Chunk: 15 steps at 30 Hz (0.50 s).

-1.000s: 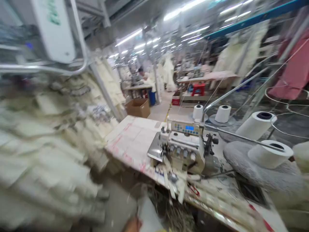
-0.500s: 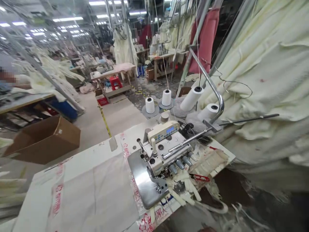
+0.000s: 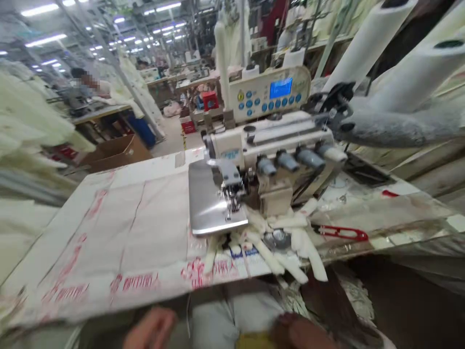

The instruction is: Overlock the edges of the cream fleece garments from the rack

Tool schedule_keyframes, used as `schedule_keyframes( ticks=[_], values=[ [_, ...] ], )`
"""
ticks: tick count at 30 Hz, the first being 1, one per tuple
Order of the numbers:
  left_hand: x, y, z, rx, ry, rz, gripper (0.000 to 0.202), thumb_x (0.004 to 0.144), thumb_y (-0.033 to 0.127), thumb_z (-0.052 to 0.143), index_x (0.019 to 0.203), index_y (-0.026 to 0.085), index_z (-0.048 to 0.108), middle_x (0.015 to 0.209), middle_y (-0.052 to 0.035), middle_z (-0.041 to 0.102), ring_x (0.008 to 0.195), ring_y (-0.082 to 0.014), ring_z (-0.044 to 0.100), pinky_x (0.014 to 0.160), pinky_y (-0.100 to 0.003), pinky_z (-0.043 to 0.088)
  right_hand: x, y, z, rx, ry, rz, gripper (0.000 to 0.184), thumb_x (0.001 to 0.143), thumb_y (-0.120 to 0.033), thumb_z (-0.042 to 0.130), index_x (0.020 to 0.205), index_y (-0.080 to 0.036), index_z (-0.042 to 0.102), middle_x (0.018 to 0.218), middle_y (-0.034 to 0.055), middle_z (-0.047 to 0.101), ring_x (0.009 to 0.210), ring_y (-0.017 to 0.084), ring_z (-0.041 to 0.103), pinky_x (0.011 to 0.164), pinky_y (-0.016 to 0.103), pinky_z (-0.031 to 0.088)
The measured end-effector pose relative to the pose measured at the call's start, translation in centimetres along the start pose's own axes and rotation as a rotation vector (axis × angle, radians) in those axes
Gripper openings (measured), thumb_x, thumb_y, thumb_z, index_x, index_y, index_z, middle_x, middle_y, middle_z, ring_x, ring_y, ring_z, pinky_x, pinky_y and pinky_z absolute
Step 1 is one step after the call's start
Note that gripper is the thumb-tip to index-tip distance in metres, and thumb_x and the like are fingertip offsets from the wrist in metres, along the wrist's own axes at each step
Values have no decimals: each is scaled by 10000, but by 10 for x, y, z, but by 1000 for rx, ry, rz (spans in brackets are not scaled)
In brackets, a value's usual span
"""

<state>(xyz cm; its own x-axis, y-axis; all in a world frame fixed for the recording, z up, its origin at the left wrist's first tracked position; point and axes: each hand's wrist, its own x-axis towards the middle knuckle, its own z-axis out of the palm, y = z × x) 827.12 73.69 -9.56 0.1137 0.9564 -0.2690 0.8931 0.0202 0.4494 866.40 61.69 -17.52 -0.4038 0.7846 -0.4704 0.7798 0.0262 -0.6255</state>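
Observation:
At the bottom edge, below the front of the table, my left hand [image 3: 152, 328] is blurred and looks curled. My right hand [image 3: 303, 333] is farther right, smeared and partly cut off by the frame, near my grey-clad lap [image 3: 232, 310]. Whether either one holds anything cannot be made out. Beyond them stands an overlock sewing machine [image 3: 269, 140] with a lit blue display and a steel plate [image 3: 207, 198] on its left. Cream fabric strips [image 3: 286, 257] hang over the table edge beneath it. Red thread snips [image 3: 343, 233] lie to their right.
A table [image 3: 152, 232] covered in plastic with red print extends left. Large white thread cones [image 3: 370, 41] rise at the right. Past the table are a cardboard box [image 3: 123, 150], a red stool [image 3: 209, 100] and a person [image 3: 89, 85] at another workstation. Cream garments [image 3: 32, 111] hang at left.
The view has moved closer and lower toward the machine, which now looks larger. Both my hands show at the bottom, where only a sliver of one was visible before.

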Motion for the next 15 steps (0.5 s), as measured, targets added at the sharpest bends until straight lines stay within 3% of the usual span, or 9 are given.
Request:
schedule_keyframes(
  ticks=[2,4,6,9,12,15],
  values=[
    [-13,2,-8,77,294,-21,457,872,480,332,1175,189,514,1184,-108,539,1097,-220,483,961,-400,403,11,-17,3,-40,-23,-194,204,761,-136,517,897,-201,655,952,72,638,954,231,556,903,342,372],
    [-7,13,-18,227,628,25,528,885,450,244,1199,99,484,1217,-144,522,1181,-222,433,1044,-369,317,9,-33,2,-30,-8,-328,261,793,-205,497,1014,-250,629,998,33,629,981,198,544,913,296,359],
    [11,25,-25,287,717,25,553,884,428,245,1251,64,440,1330,-168,439,1295,-248,308,1086,-400,232,-3,-32,2,-17,46,-343,274,830,-245,445,1038,-260,622,983,26,634,956,187,557,873,275,386],
    [31,40,-21,318,765,26,526,895,431,254,1295,131,419,1404,-129,377,1339,-247,238,1088,-427,196,-32,11,17,-24,204,-142,326,844,-246,341,953,-203,645,955,93,638,946,250,571,853,356,408],
    [32,45,-12,329,783,37,512,902,452,248,1287,170,435,1393,-103,405,1326,-233,270,1079,-412,206,-72,75,61,19,329,132,414,838,-265,257,984,-200,639,1045,132,633,1005,277,578,862,392,430],
    [27,44,-11,335,766,27,543,899,482,228,1271,155,450,1349,-122,454,1279,-255,344,1047,-419,256,-117,119,127,77,390,377,389,751,-305,314,876,-256,680,985,124,673,968,307,611,840,425,463]
  ],
)
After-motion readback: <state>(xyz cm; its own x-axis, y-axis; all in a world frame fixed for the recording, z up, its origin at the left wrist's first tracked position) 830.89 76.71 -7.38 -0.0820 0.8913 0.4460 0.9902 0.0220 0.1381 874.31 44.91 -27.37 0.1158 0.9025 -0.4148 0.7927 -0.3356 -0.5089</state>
